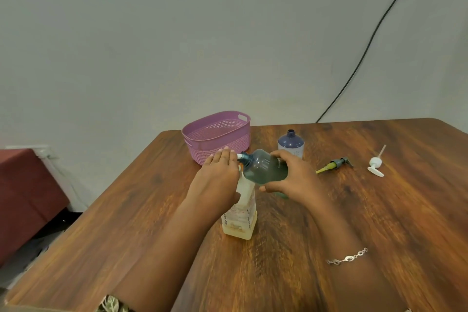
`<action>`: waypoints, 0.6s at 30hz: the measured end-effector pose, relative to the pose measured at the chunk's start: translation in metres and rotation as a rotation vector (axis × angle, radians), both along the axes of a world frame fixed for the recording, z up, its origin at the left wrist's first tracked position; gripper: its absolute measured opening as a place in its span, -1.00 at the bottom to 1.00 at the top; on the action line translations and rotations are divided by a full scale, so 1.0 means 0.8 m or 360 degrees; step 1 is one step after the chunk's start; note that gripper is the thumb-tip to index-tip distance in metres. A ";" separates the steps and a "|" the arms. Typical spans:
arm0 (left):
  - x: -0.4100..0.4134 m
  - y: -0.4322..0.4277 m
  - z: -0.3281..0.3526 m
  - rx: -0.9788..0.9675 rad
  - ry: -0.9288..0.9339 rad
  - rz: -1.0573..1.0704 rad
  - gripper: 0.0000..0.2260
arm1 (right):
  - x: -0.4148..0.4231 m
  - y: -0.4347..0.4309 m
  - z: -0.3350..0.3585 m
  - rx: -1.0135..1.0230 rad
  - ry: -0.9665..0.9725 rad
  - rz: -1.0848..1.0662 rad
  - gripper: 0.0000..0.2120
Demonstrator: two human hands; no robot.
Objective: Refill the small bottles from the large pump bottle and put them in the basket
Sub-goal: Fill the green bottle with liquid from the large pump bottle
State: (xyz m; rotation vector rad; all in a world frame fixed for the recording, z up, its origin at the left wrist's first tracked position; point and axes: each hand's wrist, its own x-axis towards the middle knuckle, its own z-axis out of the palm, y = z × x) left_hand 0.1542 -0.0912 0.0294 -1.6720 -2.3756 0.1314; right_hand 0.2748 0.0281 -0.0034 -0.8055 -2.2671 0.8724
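Wooden table (329, 210) against a plain wall carries the pink basket (202, 144), empty, and a capless purple bottle (290, 143). Left hand (217, 177) covers the pump head of the large pump bottle (240, 213), palm down, pressing; whether its fingers curl round the head cannot be told. Right hand (293, 175) grasps the teal small bottle (266, 167), tilted, neck at the white spout. Keep the neck seated on the spout, press slowly with full strokes, steady the base. Two removed pumps (336, 163) lie to the right
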 end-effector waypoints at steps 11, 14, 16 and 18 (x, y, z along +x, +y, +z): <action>0.005 -0.001 0.009 -0.0100 0.0012 0.0023 -0.12 | -0.002 0.001 0.008 0.0045 -0.0057 0.0002 -0.39; 0.008 -0.005 0.007 -0.0150 0.0017 0.0028 -0.07 | -0.002 -0.002 0.004 0.0044 -0.0070 0.0001 -0.39; 0.008 -0.005 0.009 -0.0150 -0.0011 0.0028 -0.05 | -0.002 -0.003 0.003 0.0038 -0.0051 0.0001 -0.39; 0.006 -0.004 0.013 -0.0117 -0.0049 0.0026 -0.05 | -0.001 -0.004 0.005 0.0032 -0.0034 0.0004 -0.38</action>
